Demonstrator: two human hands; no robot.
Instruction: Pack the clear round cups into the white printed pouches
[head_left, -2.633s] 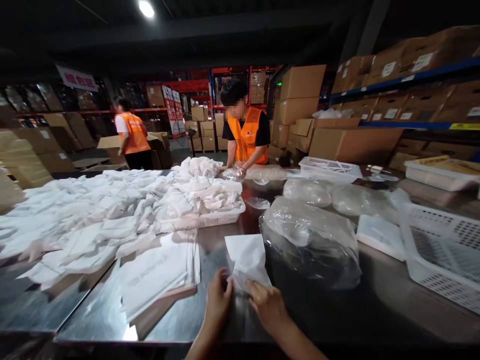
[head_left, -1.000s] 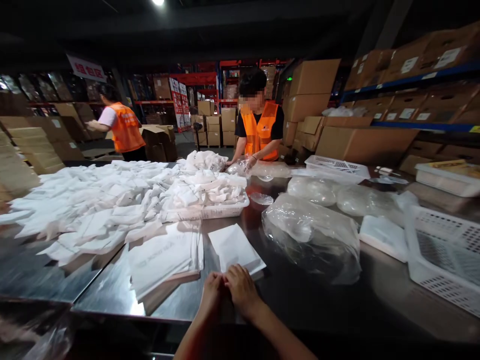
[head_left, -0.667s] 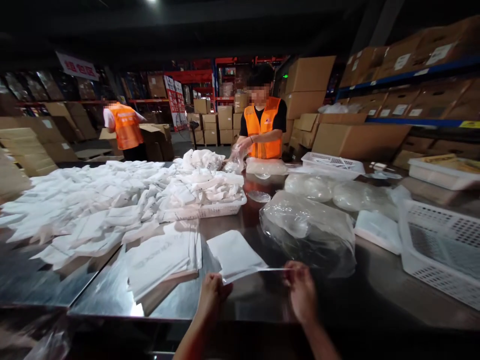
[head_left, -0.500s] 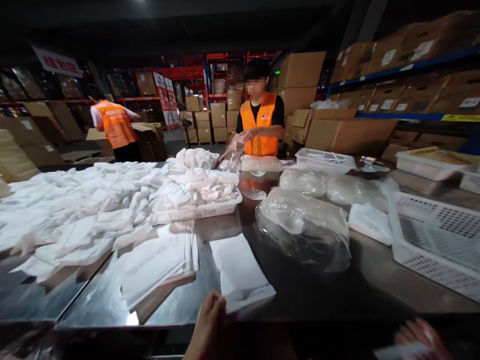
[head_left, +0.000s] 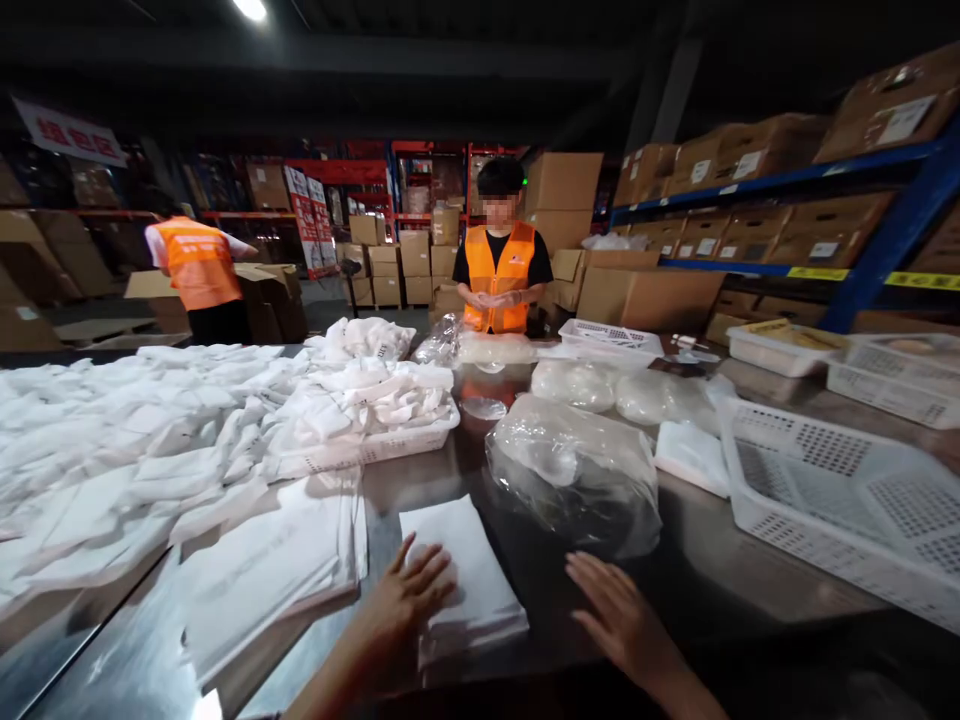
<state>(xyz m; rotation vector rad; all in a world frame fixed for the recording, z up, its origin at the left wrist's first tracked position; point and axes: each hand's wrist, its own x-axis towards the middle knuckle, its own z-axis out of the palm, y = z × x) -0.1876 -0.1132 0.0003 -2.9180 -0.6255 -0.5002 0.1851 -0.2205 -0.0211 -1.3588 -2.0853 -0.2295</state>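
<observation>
A small stack of flat white bags [head_left: 480,570] lies at the table's near edge. My left hand [head_left: 412,590] rests on its left side, fingers spread. To the right of the stack, my right hand [head_left: 619,610] hovers over the dark tabletop with fingers stretched out and nothing in it. Just beyond that hand sits a large clear plastic bag [head_left: 577,470], its contents hard to make out. Another, wider stack of flat white bags [head_left: 277,570] lies left of my left hand.
A white basket [head_left: 405,440] of white packets adjoins a broad heap of packets [head_left: 150,440] on the left. At right stands a perforated white basket [head_left: 847,530]. Across the table is a co-worker in an orange vest [head_left: 500,270]; another person [head_left: 199,265] stands by cartons behind.
My left hand has moved from the table edge onto the stack and spread its fingers. My right hand has come up from the lower right, without the pale item it held. The view has shifted.
</observation>
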